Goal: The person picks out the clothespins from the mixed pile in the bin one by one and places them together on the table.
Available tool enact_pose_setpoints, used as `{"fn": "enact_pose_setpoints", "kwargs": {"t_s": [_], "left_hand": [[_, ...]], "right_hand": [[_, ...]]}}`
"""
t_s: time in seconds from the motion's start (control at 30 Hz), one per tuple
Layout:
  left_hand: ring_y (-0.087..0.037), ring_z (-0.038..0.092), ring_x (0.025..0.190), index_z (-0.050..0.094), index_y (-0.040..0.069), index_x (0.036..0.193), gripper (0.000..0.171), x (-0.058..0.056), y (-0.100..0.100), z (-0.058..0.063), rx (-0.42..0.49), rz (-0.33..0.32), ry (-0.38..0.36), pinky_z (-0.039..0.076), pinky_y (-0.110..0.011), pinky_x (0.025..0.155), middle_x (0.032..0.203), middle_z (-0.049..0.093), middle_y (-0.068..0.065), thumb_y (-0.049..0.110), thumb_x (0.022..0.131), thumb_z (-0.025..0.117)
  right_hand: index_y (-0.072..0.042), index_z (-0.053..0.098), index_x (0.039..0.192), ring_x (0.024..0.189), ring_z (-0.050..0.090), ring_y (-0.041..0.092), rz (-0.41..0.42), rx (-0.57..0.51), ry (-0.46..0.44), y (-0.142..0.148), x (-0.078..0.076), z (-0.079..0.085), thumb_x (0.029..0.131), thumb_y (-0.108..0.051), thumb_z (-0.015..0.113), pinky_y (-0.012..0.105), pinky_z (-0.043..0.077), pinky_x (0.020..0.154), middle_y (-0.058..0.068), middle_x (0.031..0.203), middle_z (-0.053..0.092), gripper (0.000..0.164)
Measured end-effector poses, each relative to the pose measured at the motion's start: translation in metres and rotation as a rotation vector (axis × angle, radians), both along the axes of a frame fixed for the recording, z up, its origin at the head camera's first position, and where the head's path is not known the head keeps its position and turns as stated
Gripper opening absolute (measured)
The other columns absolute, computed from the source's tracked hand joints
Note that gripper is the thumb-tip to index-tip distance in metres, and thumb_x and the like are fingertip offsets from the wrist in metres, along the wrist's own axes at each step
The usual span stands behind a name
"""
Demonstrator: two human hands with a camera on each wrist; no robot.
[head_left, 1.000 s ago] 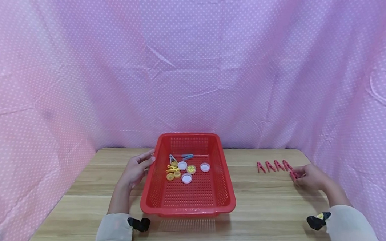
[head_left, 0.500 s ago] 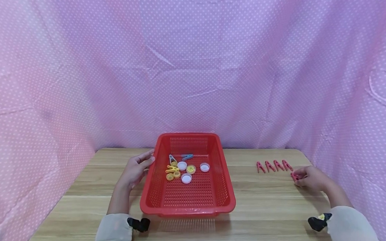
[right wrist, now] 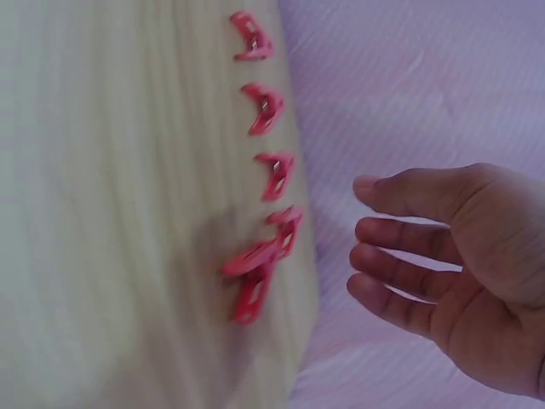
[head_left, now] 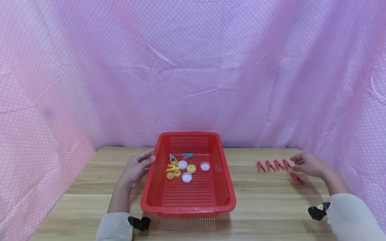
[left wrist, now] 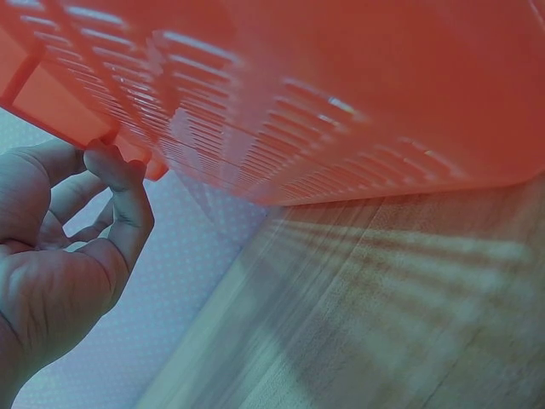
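Note:
My left hand pinches the left rim of a red plastic basket, thumb and fingers meeting at its edge in the left wrist view. Inside lie a yellow clothespin, a blue clothespin, a pale clothespin and several round caps, among them a white cap. On the right of the table, several red clothespins stand in a row. One more red clothespin sits nearer to me, by the row's right end. Just above it hovers my right hand, fingers relaxed and holding nothing.
The wooden table bears everything. A pink dotted curtain closes off its back and sides. The basket occupies the middle, between my left hand and the clothespin row.
My right hand has let go of the nearest red clothespin and lifted away toward the back. That clothespin now stands by itself on the table. My left hand and the basket stay put.

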State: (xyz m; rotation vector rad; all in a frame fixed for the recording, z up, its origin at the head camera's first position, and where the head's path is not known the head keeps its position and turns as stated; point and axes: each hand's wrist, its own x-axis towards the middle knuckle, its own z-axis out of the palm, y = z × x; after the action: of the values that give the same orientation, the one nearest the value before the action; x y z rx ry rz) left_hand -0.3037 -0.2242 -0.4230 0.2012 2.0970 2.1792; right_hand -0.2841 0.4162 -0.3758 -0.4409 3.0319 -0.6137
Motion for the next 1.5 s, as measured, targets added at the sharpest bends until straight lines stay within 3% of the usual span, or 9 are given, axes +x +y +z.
{"fn": "enact_pose_setpoints", "kwargs": {"t_s": [0.2, 0.47, 0.77, 1.1, 1.27, 1.5], "left_hand": [[-0.016, 0.069, 0.103, 0.045, 0.007, 0.154, 0.055, -0.001, 0.0, 0.0, 0.01, -0.005, 0.002, 0.061, -0.035, 0.086, 0.137, 0.057, -0.018, 0.021, 0.104, 0.062], [-0.016, 0.069, 0.103, 0.045, 0.007, 0.154, 0.055, -0.001, 0.0, 0.0, 0.008, 0.0, -0.003, 0.061, -0.034, 0.085, 0.138, 0.056, -0.019, 0.02, 0.104, 0.062], [-0.019, 0.068, 0.108, 0.046, 0.009, 0.155, 0.056, -0.002, 0.002, 0.003, 0.005, 0.008, -0.015, 0.06, -0.036, 0.087, 0.145, 0.051, -0.022, 0.021, 0.103, 0.063], [-0.017, 0.068, 0.106, 0.045, 0.007, 0.155, 0.056, -0.001, 0.0, -0.001, 0.009, 0.013, -0.018, 0.061, -0.035, 0.086, 0.141, 0.054, -0.021, 0.02, 0.103, 0.063], [-0.018, 0.068, 0.108, 0.045, 0.006, 0.154, 0.055, -0.001, 0.001, -0.003, 0.021, 0.009, -0.002, 0.06, -0.036, 0.087, 0.144, 0.053, -0.022, 0.018, 0.104, 0.063], [-0.016, 0.067, 0.108, 0.043, 0.003, 0.155, 0.055, -0.002, 0.002, -0.002, 0.03, 0.002, 0.008, 0.06, -0.034, 0.087, 0.146, 0.049, -0.026, 0.016, 0.104, 0.061]], "right_hand": [[0.019, 0.063, 0.117, 0.099, 0.066, 0.046, 0.043, 0.012, 0.032, -0.029, -0.01, 0.023, 0.091, -0.006, 0.07, 0.059, 0.055, 0.086, 0.028, 0.103, 0.069, 0.037], [0.016, 0.065, 0.118, 0.091, 0.067, 0.034, 0.133, 0.046, 0.09, -0.08, -0.033, 0.061, 0.092, -0.005, 0.068, 0.054, 0.057, 0.081, 0.021, 0.098, 0.071, 0.034], [0.011, 0.066, 0.121, 0.1, 0.067, 0.041, 0.25, 0.19, 0.139, -0.149, -0.054, 0.093, 0.092, -0.006, 0.069, 0.055, 0.055, 0.091, 0.025, 0.106, 0.071, 0.034], [0.004, 0.069, 0.124, 0.109, 0.067, 0.04, 0.3, 0.19, 0.141, -0.229, -0.064, 0.112, 0.094, -0.008, 0.07, 0.052, 0.056, 0.093, 0.023, 0.115, 0.071, 0.032], [0.002, 0.069, 0.126, 0.111, 0.068, 0.037, 0.323, 0.178, 0.146, -0.259, -0.066, 0.115, 0.094, -0.012, 0.069, 0.05, 0.057, 0.093, 0.022, 0.117, 0.071, 0.035], [-0.002, 0.066, 0.133, 0.115, 0.065, 0.034, 0.306, 0.145, 0.08, -0.29, -0.069, 0.113, 0.097, -0.014, 0.067, 0.047, 0.057, 0.095, 0.019, 0.125, 0.069, 0.038]]}}
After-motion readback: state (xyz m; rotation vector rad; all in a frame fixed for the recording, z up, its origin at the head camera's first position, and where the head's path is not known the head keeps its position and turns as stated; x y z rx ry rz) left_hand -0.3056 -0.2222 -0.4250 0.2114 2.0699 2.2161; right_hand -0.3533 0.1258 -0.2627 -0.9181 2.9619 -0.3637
